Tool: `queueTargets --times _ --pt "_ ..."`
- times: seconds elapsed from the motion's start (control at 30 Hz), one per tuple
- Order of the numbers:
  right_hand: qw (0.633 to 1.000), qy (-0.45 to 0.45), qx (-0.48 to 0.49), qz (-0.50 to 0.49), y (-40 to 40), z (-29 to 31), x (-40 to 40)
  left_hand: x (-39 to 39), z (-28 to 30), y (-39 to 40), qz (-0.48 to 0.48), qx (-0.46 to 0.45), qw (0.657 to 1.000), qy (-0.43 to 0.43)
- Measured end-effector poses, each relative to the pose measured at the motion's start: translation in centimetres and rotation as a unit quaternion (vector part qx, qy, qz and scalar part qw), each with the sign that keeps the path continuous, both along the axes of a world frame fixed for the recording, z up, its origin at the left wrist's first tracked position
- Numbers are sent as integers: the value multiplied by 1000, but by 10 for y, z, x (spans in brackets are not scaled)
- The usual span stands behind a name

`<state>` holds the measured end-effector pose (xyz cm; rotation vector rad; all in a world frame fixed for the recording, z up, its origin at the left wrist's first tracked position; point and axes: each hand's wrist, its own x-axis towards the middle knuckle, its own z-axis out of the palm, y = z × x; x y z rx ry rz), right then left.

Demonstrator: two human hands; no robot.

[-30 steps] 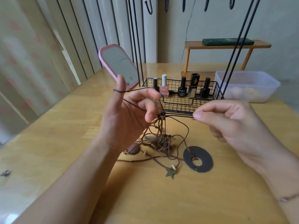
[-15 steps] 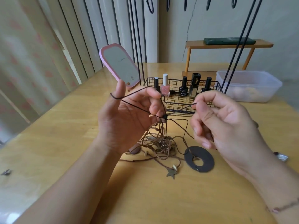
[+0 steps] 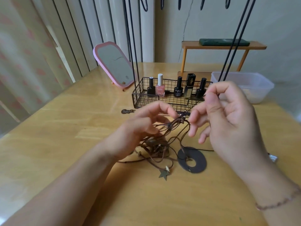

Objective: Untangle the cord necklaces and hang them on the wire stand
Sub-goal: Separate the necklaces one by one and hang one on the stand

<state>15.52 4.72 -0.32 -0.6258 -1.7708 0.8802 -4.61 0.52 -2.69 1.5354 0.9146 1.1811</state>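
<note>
A tangle of brown cord necklaces (image 3: 156, 147) lies on the wooden table (image 3: 65, 128), with a black ring pendant (image 3: 192, 159) and a star pendant (image 3: 163, 174) at its near side. My left hand (image 3: 143, 126) hovers palm down over the tangle, its fingers curled and pinching a bunch of cords near a knot (image 3: 181, 118). My right hand (image 3: 228, 119) is raised to the right, thumb and forefinger pinching a thin dark cord. The wire stand's basket (image 3: 141, 95) sits just behind my hands. Its black rods (image 3: 133, 46) rise to hooks (image 3: 144, 4) at the top edge.
Nail polish bottles (image 3: 160, 86) stand in the basket. A pink mirror (image 3: 114, 64) leans at the back left, and a plastic tub (image 3: 254, 85) and a small wooden shelf (image 3: 223, 46) are at the back right. A loose brown pendant (image 3: 127, 111) lies left of the basket.
My left hand turned palm down and dropped toward the tangle, and the cord loop is off its thumb. My right hand rose to the right, still pinching the dark cord.
</note>
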Motion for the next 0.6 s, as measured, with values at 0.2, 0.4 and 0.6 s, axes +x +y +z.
queueTargets --times 0.2,0.4,0.6 --pt "996 73 55 -10 5 6 5 13 -2 0 14 -30 997 68" --pt "986 157 64 -2 12 5 6 3 4 1 71 27 995 69" --pt "977 210 7 -29 16 9 13 -4 5 4 140 41 988 44"
